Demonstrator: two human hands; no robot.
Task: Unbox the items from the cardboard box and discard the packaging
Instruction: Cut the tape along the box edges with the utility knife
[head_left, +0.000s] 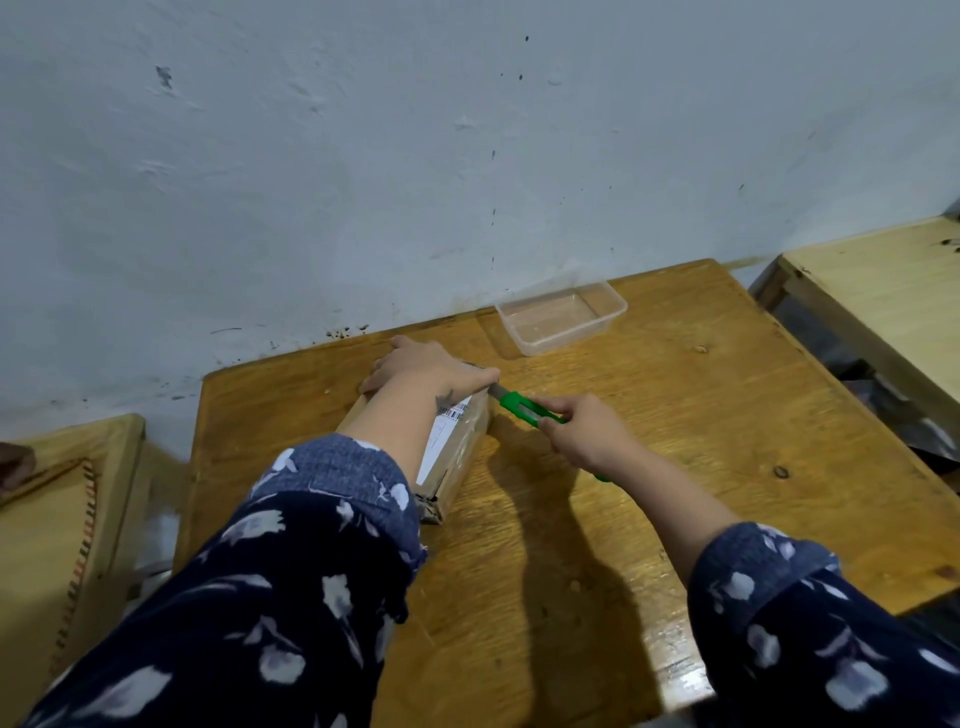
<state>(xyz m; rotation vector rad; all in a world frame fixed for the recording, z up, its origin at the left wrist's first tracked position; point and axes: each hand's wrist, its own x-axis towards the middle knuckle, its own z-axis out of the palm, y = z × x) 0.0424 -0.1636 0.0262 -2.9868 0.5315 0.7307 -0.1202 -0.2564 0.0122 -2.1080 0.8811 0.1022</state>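
A taped brown cardboard box (457, 457) with a white shipping label lies on the wooden table (675, 415). My left hand (426, 366) presses down on the box's far end, and my forearm covers much of its top. My right hand (587, 431) grips a green utility knife (524, 408). The knife's blade touches the box's upper right edge, just below my left thumb.
A clear plastic container (563, 317) stands at the back of the table near the wall. A second wooden table (883, 291) is at the right, and a wooden piece with a zigzag edge (57, 545) sits at the left.
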